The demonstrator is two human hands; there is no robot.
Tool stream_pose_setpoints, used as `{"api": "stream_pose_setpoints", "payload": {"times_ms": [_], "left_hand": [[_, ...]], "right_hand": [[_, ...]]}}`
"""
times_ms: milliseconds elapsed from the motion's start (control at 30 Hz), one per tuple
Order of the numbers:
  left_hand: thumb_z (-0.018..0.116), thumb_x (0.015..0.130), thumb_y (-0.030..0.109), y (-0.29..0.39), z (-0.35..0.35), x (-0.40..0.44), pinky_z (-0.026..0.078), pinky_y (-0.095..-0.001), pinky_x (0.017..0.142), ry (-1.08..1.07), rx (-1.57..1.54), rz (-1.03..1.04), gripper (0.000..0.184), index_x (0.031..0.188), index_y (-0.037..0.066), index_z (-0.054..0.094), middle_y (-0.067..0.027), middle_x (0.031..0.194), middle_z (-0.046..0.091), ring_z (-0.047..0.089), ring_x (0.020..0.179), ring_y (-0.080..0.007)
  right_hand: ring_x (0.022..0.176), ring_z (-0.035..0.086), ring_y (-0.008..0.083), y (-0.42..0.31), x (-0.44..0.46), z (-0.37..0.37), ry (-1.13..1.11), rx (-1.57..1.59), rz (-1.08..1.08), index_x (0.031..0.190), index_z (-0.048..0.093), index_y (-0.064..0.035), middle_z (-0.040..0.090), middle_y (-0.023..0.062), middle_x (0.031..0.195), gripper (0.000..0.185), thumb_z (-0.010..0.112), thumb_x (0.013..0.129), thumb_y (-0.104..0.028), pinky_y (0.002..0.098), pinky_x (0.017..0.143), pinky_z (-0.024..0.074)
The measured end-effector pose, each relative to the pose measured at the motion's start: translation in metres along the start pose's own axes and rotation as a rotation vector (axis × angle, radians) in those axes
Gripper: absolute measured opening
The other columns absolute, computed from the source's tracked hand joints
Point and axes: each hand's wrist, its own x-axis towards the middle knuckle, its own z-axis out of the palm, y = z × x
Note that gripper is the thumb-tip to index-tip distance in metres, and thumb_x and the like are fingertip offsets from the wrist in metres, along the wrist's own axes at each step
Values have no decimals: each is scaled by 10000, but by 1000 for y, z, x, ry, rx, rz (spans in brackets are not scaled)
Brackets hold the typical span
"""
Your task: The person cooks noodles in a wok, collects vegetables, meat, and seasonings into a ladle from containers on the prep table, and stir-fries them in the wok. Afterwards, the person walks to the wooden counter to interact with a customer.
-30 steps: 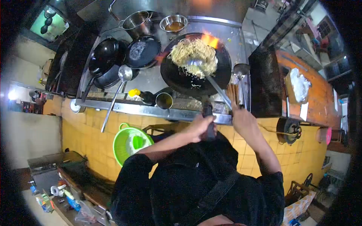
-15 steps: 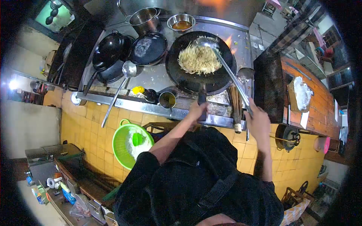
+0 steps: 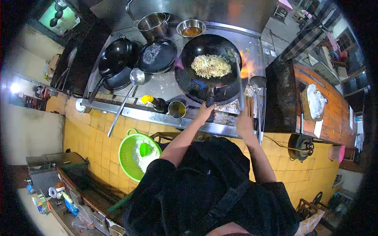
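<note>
My left hand (image 3: 205,113) is closed around the dark handle of a black wok (image 3: 189,84), which looks tilted over the burner. A pale heap of noodle-like strands (image 3: 212,66) lies inside the wok. My right hand (image 3: 245,126), smeared by motion, grips the long metal handle of a ladle (image 3: 241,94). That ladle stands along the wok's right side, its bowl blurred near the far right rim. Orange flames (image 3: 246,67) rise beside the wok on the right.
Left of the wok are another ladle (image 3: 137,76), a yellow-capped bottle (image 3: 159,104), a metal cup (image 3: 176,109) and black pans (image 3: 157,56). A steel pot (image 3: 152,26) and a sauce bowl (image 3: 191,28) stand behind. A green basket (image 3: 130,157) sits below, left.
The wok's far side has risen and the strands have gathered. My right hand has moved left, swinging the ladle upright out of the food. Flames at the right have grown.
</note>
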Motion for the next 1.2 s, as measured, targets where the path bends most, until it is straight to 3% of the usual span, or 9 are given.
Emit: {"api": "stream_pose_setpoints", "payload": {"times_ms": [100, 133, 233, 433, 567, 767, 900, 1033, 1200], "left_hand": [[595, 832, 141, -6, -1, 4, 464, -303, 442, 27, 17, -33, 172, 903, 42, 475, -75, 649, 552, 549, 490, -160], [610, 823, 156, -11, -5, 8, 466, -306, 438, -14, 32, -15, 200, 913, 47, 469, -68, 639, 545, 548, 490, -161], [631, 812, 169, 5, -1, -1, 470, -295, 452, 10, 107, 18, 217, 902, 53, 472, -50, 629, 543, 548, 496, -153], [642, 812, 179, -1, -7, 5, 470, -282, 466, -105, -7, -11, 226, 895, 45, 479, -57, 638, 561, 548, 502, -149], [615, 820, 189, -15, -4, 31, 468, -313, 417, 6, 52, -133, 196, 844, 34, 498, -72, 615, 552, 540, 472, -169], [595, 842, 225, 121, 89, -122, 474, -312, 510, -184, -658, -427, 241, 777, 30, 468, -53, 614, 504, 526, 538, -166], [560, 861, 221, 106, 46, -85, 477, -302, 568, -305, -534, -548, 216, 774, 46, 469, -31, 605, 483, 513, 546, -152], [565, 839, 215, 47, 54, -110, 455, -310, 473, 53, -177, -283, 181, 784, 56, 501, -49, 608, 522, 525, 499, -173], [538, 860, 211, 85, 66, -146, 473, -302, 488, -188, -110, -448, 169, 795, 54, 527, -59, 609, 551, 550, 491, -165]], "right_hand": [[597, 585, 398, 15, 31, 35, -264, 360, -76, 1120, 475, 44, 592, 213, 668, 339, 493, 837, -142, 458, 568, 471], [566, 546, 395, -24, 36, -31, -516, 652, 196, 1070, 507, 39, 580, 195, 667, 289, 489, 854, -150, 428, 558, 459], [606, 556, 382, -24, 26, -79, -107, 178, -513, 1096, 509, 7, 579, 216, 704, 301, 511, 840, -152, 432, 563, 460], [758, 580, 471, -59, -5, -96, -374, -194, -59, 1227, 424, -4, 589, 298, 816, 437, 483, 802, -89, 512, 704, 472], [799, 592, 442, -30, 24, -30, -379, -97, -209, 1226, 448, -36, 596, 293, 849, 422, 452, 809, -98, 495, 727, 486], [721, 594, 383, -48, 6, -181, -368, -223, -304, 1230, 484, -97, 595, 225, 760, 463, 590, 780, -126, 396, 656, 468], [694, 585, 375, -42, -1, -180, -482, -57, -347, 1221, 488, -51, 575, 228, 744, 462, 597, 775, -102, 391, 652, 457], [740, 585, 420, -51, -15, -183, -515, -24, -311, 1221, 456, -38, 603, 244, 792, 460, 581, 790, -140, 437, 698, 488], [786, 574, 421, -59, -25, -172, -426, -168, -211, 1249, 429, -59, 589, 259, 776, 501, 591, 782, -141, 478, 718, 477]]}}
